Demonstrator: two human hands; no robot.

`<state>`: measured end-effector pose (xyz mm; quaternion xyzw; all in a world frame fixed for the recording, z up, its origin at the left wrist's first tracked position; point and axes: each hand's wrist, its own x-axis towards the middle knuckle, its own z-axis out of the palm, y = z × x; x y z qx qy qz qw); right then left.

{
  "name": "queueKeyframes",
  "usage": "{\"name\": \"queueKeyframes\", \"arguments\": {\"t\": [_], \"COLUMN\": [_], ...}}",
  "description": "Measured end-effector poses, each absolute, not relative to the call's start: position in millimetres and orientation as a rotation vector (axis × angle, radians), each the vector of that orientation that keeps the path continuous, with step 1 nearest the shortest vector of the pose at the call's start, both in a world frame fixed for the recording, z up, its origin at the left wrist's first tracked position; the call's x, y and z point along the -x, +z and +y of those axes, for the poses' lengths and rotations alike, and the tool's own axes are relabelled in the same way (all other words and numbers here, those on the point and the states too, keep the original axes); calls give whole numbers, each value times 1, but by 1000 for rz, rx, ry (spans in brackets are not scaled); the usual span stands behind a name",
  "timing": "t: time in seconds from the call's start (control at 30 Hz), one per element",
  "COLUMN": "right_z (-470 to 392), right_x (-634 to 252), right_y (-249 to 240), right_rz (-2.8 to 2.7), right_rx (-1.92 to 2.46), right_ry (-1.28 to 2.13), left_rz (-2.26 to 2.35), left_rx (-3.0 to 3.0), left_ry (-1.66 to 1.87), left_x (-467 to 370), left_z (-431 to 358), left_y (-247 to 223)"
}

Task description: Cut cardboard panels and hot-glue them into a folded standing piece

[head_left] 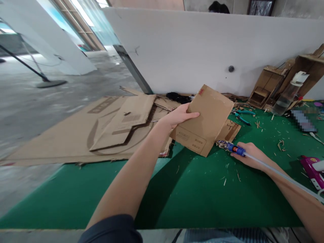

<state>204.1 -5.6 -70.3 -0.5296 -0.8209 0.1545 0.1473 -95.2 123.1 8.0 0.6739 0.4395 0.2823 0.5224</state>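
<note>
My left hand [181,116] is closed on a flat piece of cardboard [206,123], thumb across its front face. The piece is tilted up above the green table, with printed marks near its lower edge. In my right hand [250,155] is a blue hot glue gun [236,149], with a long translucent glue stick [280,175] running back from it along my forearm. Its nozzle end, crusted with scraps, is close to the cardboard's lower right edge; I cannot tell whether they touch. Behind that edge lies a smaller cardboard piece [230,131] with dark handwriting.
Large cardboard sheets [76,131] cover the table's left side. Teal-handled pliers [243,118], a clear bottle [285,98], cardboard structures [268,84], a phone [303,120] and a magenta device [312,172] are on the right. A white partition [189,50] stands behind. Scraps litter the green tabletop [101,195].
</note>
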Motion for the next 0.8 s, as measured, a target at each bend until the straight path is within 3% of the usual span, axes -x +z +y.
{"name": "queueKeyframes", "arguments": {"t": [0.43,0.8], "right_z": [-10,-13], "right_x": [-200,-201], "right_y": [-81,-63], "right_rz": [-2643,-2575], "right_rx": [1375,1348], "right_ry": [265,427], "left_rz": [1056,1070], "left_rx": [-1629,-1605], "left_ry": [711,716], "left_x": [96,95], "left_z": [126,125], "left_y": [5,7]}}
